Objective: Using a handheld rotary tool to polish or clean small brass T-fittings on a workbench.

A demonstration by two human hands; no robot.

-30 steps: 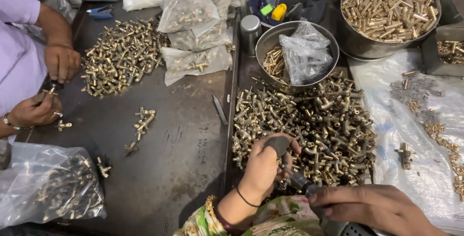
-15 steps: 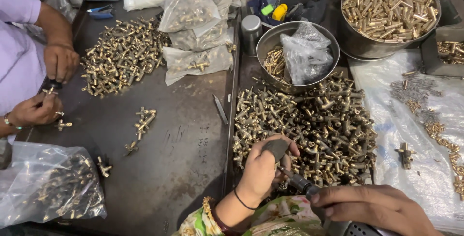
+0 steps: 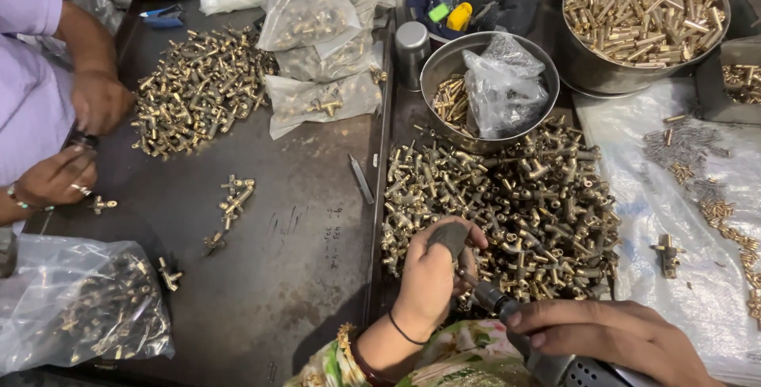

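Observation:
My left hand [image 3: 432, 276] is closed around a small brass fitting with a dark grey cap at its top, held at the near edge of a big heap of brass fittings [image 3: 507, 197]. My right hand [image 3: 610, 339] grips a powered driver tool [image 3: 515, 319] whose tip meets the piece in my left hand. Both hands are at the bottom of the head view, over a dark metal table [image 3: 309, 252].
A co-worker's hands [image 3: 75, 141] work at the far left beside another brass heap [image 3: 198, 86]. Plastic bags of fittings [image 3: 317, 46] lie behind; another bag [image 3: 79, 308] sits near left. Two steel bowls [image 3: 444, 62] [image 3: 642, 14] hold brass parts. White plastic sheet [image 3: 682, 212] on the right.
Nothing has visibly moved; my hands stay on the fitting and the tool, and the co-worker's hands keep their place.

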